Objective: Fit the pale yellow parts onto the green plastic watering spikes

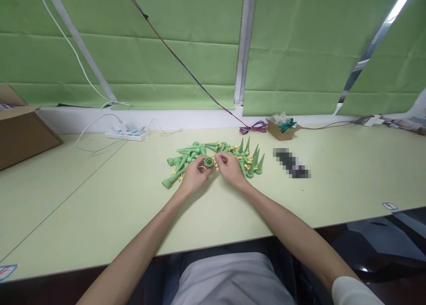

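My left hand (pixel 195 175) is closed around a green plastic watering spike (pixel 209 162), its round open end turned towards me. Close beside that rim, my right hand (pixel 229 166) has thumb and forefinger pinched together against a small yellow piece (pixel 215 160), mostly hidden by the fingers. Behind both hands lies a heap of green spikes (pixel 191 152) mixed with small yellow parts (pixel 233 149). Several green cones (pixel 255 161) stand upright on their wide ends, right of my right hand, with yellow pieces fixed near them.
The pale table (pixel 213 220) carries a small cardboard box (pixel 281 131) with plastic wrapping, a pixelated dark object (pixel 292 163), a bundle of red-and-blue wire (pixel 254 127) and a white power strip (pixel 128 133). A large cardboard box (pixel 26 134) stands at the left.
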`<state>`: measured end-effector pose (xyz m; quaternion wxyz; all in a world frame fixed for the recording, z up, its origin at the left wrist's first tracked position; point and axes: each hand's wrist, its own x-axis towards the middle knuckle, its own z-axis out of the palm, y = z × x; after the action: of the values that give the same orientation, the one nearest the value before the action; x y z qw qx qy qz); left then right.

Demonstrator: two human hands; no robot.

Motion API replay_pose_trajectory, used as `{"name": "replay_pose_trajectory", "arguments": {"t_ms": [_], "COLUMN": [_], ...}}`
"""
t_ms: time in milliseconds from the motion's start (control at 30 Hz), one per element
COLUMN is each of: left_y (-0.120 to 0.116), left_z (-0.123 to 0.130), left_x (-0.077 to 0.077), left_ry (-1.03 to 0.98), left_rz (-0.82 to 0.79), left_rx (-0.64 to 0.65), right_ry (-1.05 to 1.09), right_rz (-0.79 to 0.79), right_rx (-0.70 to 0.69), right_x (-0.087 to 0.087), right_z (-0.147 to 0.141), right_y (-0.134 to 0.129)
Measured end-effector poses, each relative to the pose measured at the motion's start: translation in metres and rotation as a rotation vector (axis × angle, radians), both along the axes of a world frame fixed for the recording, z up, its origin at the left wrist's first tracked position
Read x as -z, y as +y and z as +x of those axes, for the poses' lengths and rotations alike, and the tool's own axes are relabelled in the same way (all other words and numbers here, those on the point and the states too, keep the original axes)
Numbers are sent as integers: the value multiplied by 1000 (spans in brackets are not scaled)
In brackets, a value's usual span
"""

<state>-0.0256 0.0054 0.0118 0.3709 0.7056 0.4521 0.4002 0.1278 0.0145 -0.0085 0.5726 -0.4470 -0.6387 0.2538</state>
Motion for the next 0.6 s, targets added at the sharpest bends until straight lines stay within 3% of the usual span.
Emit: {"name": "replay_pose_trajectory", "arguments": {"t_ms": [200, 433, 600], "left_y": [2, 2, -2], "left_z": [1, 1, 2], "left_x": [2, -6, -9], "left_ry": [-154, -326, -354], "left_rz": [-172, -426, -485], "left_rx": [-35, 44, 92], "right_ry": [58, 70, 39], "right_rz": [38, 63, 52], "right_rx": [48, 3, -29], "right_x": [-3, -5, -3], "right_z": [2, 1, 2], "right_y": [-3, -6, -3]}}
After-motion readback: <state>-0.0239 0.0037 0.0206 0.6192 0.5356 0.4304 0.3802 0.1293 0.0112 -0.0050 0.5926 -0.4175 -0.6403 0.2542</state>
